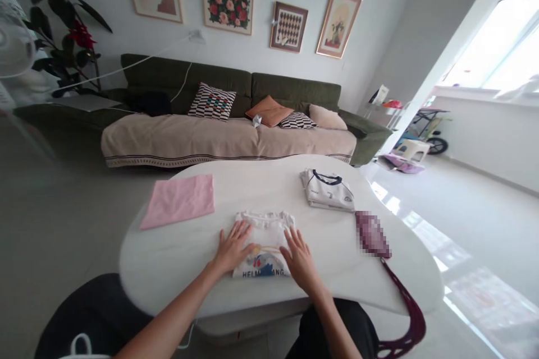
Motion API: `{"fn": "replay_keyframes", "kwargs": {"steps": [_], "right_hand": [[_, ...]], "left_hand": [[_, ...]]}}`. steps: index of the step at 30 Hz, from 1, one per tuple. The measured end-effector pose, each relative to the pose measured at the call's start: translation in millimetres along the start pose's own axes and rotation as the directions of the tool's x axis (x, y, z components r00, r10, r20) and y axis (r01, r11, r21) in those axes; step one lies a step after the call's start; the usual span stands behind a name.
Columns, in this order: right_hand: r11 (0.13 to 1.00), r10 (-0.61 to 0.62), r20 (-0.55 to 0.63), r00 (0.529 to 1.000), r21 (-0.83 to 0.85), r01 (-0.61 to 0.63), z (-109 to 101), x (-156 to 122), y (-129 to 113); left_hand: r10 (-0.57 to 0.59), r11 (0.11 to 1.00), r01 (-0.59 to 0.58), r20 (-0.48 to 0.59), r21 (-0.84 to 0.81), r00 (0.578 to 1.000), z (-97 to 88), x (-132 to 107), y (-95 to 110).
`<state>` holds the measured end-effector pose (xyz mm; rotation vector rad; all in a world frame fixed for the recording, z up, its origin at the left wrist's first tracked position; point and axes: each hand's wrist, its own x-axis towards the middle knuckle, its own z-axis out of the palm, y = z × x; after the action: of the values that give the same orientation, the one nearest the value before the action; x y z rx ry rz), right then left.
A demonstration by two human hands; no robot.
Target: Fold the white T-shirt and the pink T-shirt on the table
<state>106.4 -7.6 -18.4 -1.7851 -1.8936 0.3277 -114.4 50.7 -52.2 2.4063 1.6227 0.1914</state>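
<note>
A folded white T-shirt (266,228) with a blue and red print lies near the front of the white table (177,261). My left hand (234,247) rests flat on its left side, fingers spread and holding nothing. My right hand (300,257) lies flat on its right side, fingers stretched out. A second folded white shirt with a dark collar (328,189) sits farther back to the right. A folded pink cloth (179,199) lies at the table's back left.
A blurred pinkish item (373,234) with a dark red strap (406,303) hangs over the table's right edge. A green sofa (236,115) with cushions stands behind the table. A dark seat (90,311) is at lower left. A plant (67,28) stands far left.
</note>
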Motion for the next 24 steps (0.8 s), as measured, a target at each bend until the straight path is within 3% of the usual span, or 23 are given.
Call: {"fn": "replay_keyframes", "kwargs": {"steps": [3, 6, 9, 11, 16, 21, 24], "right_hand": [[0.966, 0.128, 0.112, 0.985, -0.24, -0.098, 33.3, 11.5, 1.5], [0.946, 0.156, 0.145, 0.977, -0.305, -0.106, 46.0, 29.0, 5.8], [0.958, 0.148, 0.172, 0.974, -0.271, -0.098, 41.3, 39.2, 9.9], [0.964, 0.162, 0.13, 0.978, -0.234, -0.129, 34.6, 36.8, 12.5], [0.932, 0.344, -0.028, 0.938, -0.113, -0.345, 23.2, 10.9, 19.9], [0.902, 0.431, -0.002, 0.903, -0.022, -0.43, 22.3, -2.0, 20.4], [0.896, 0.433, 0.052, 0.9, 0.084, -0.436, 15.1, -3.8, 27.1]], "left_hand": [[0.019, 0.998, -0.016, -0.053, 0.06, 0.998, -2.7, 5.7, 1.5], [-0.001, 0.996, 0.01, -0.103, 0.093, 0.995, -4.3, 17.6, 4.2], [-0.06, 0.995, 0.065, -0.071, 0.074, 0.996, -6.2, 26.9, 6.6], [-0.088, 0.995, 0.091, -0.073, 0.044, 0.993, -6.6, 25.1, 7.1], [-0.181, 0.983, 0.169, -0.229, -0.07, 0.956, 9.5, -7.3, 8.4], [-0.267, 0.926, 0.19, -0.211, -0.327, 0.94, 26.3, -27.4, 10.7], [-0.318, 0.759, 0.222, -0.05, -0.612, 0.947, 22.5, -30.7, 12.5]]}}
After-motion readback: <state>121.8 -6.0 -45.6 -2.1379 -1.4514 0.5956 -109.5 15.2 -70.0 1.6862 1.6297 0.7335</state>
